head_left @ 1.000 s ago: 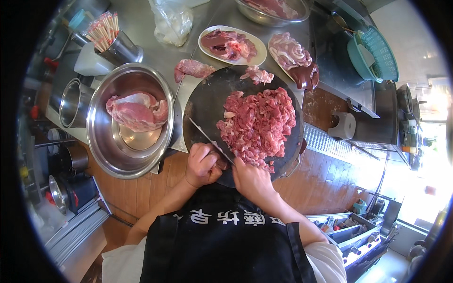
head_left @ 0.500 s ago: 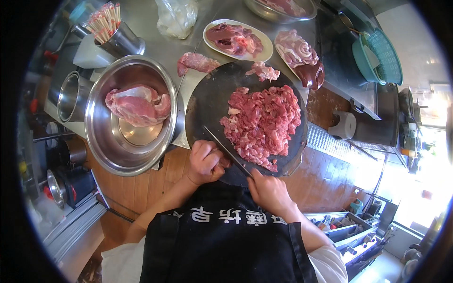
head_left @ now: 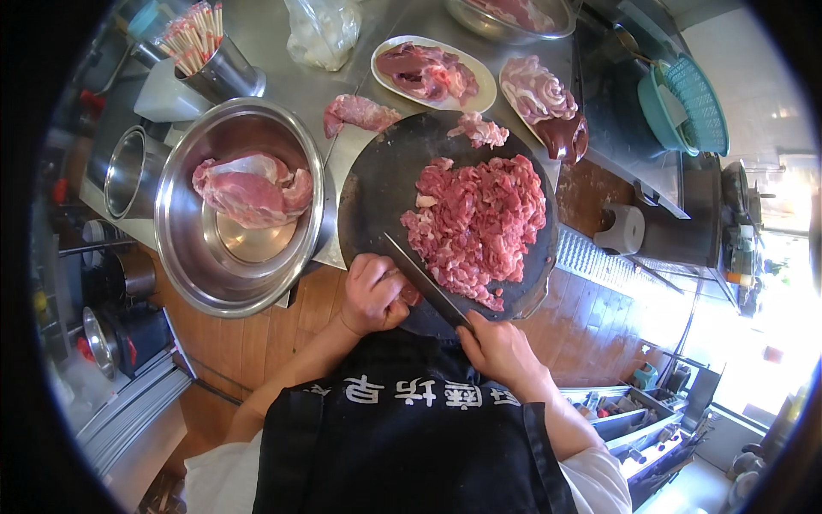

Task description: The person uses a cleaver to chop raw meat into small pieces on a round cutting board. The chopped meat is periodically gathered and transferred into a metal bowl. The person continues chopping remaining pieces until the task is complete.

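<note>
My right hand (head_left: 498,347) is closed round the handle of a knife (head_left: 428,283), whose blade slants up and left over the round dark chopping board (head_left: 368,184). Curled at the board's near left edge, my left hand (head_left: 373,293) presses down on a piece of red meat (head_left: 412,295); only a bit of it shows beside the fingers. The blade lies close to the right of that hand. A heap of sliced meat (head_left: 479,223) covers the board's right half, and a small pale scrap of meat (head_left: 478,130) sits at its far edge.
A steel bowl (head_left: 171,248) at left holds a large chunk of meat (head_left: 253,190). Beyond the board are a strip of meat (head_left: 358,114), an oval plate (head_left: 486,92) of meat and another meat-laden plate (head_left: 524,118). A steel cup (head_left: 235,79) of wrapped chopsticks stands far left.
The knife and my right hand have shifted slightly right, away from my left hand, and more of the blade's flat side shows. My left hand stays almost in place.
</note>
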`<move>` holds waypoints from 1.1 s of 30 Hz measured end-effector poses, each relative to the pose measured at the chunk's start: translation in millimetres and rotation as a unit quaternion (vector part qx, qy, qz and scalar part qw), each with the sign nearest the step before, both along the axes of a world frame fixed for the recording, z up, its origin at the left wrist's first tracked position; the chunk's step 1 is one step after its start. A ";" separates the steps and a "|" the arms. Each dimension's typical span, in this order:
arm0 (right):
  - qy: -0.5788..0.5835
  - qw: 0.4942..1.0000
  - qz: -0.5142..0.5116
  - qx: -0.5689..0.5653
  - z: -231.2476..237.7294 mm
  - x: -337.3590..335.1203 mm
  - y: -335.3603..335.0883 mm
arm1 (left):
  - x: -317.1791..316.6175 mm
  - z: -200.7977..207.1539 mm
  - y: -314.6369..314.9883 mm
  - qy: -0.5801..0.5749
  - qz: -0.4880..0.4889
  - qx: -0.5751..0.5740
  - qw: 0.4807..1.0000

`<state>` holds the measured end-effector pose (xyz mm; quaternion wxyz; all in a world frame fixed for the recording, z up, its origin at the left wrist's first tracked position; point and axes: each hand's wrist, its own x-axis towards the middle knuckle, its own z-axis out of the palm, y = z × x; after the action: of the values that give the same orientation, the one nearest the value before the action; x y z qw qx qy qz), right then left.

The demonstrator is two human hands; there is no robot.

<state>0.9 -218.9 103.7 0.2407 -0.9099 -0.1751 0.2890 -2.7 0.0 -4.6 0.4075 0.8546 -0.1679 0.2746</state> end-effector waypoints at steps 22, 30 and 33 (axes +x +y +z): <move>-0.075 0.996 -0.028 0.038 -40.3 30.3 52.6 | -0.4 -1.0 0.8 0.016 -0.012 0.012 1.000; -0.066 0.993 -0.077 0.062 -32.3 3.6 10.9 | -3.3 -4.7 -1.3 0.005 0.009 0.006 1.000; -0.011 0.997 -0.030 0.073 -14.7 1.8 -2.2 | -2.2 -3.4 -0.7 0.000 -0.002 0.009 1.000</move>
<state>2.6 -221.1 89.0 0.3129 -0.8980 -0.1712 0.2577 -4.9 -0.7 -8.0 0.4002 0.8580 -0.1723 0.2720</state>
